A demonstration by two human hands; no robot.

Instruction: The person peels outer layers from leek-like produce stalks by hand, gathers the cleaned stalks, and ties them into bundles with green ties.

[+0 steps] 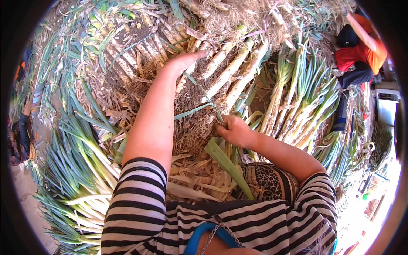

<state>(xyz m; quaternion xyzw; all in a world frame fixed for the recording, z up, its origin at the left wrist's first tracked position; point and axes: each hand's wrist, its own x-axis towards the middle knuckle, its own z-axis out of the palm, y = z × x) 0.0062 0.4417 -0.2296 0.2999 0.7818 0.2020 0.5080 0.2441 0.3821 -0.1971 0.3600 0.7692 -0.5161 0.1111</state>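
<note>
Soil-caked long green onion stalks lie slanting in front of me, and dry roots are matted around them. My left hand reaches across one dirty stalk at the far side of the pile. Its fingers are partly hidden, so its grip is unclear. Closer to me, my right hand pinches the end of a thin green leaf strip beside the lower stalk ends. A second leaf strip crosses the roots between my forearms. Below my right hand a broad cut leaf slants toward my lap.
Cleaner green onions with pale stalks are heaped at my left. More soiled onions lean at my right. Dry husks cover the ground before me. Another person in orange and red crouches at upper right; a white bucket stands beyond.
</note>
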